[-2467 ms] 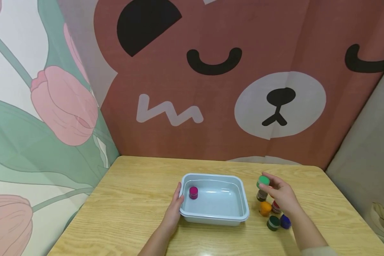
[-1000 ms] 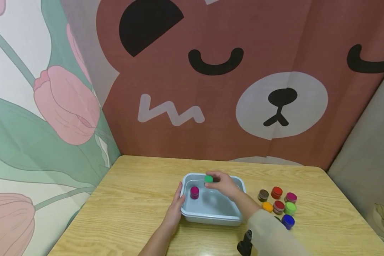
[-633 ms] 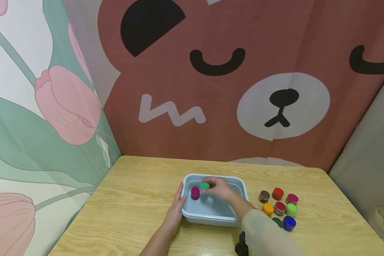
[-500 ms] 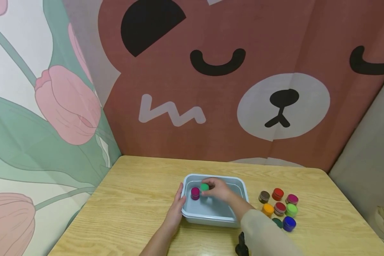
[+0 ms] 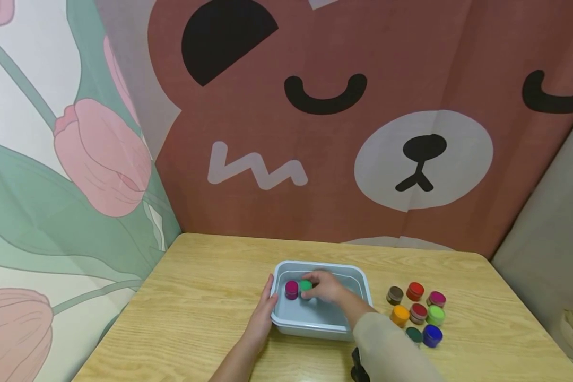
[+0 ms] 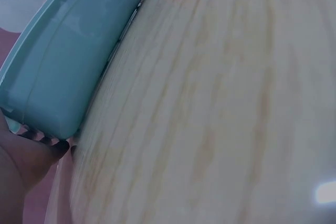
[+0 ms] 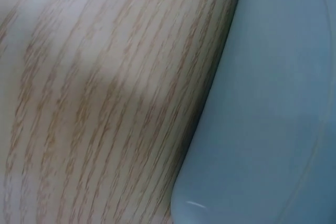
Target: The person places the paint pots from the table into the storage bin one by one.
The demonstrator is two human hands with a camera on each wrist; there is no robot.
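In the head view my right hand (image 5: 328, 287) pinches a small green-lidded jar (image 5: 304, 286) low inside the light-blue plastic tray (image 5: 310, 327). A magenta-lidded jar (image 5: 292, 290) stands just left of it in the tray. My left hand (image 5: 260, 314) rests with extended fingers along the tray's left wall, its thumb by the rim. In the left wrist view part of that left hand (image 6: 26, 156) shows against the tray's end (image 6: 63, 61). The right wrist view holds only the tray's outer wall (image 7: 262, 108) and wood; the right hand is hidden there.
Right of the tray, several jars stand grouped on the wooden table (image 5: 196, 297), among them brown (image 5: 394, 295), red (image 5: 415, 291), orange (image 5: 400, 315), light-green (image 5: 436, 315) and blue (image 5: 432, 336) ones. A patterned curtain (image 5: 324, 212) hangs behind the table.
My right hand has carried the green-lidded jar leftward from the jar group into the tray and lowered it beside the magenta-lidded jar. The left hand stays at the tray's left side.
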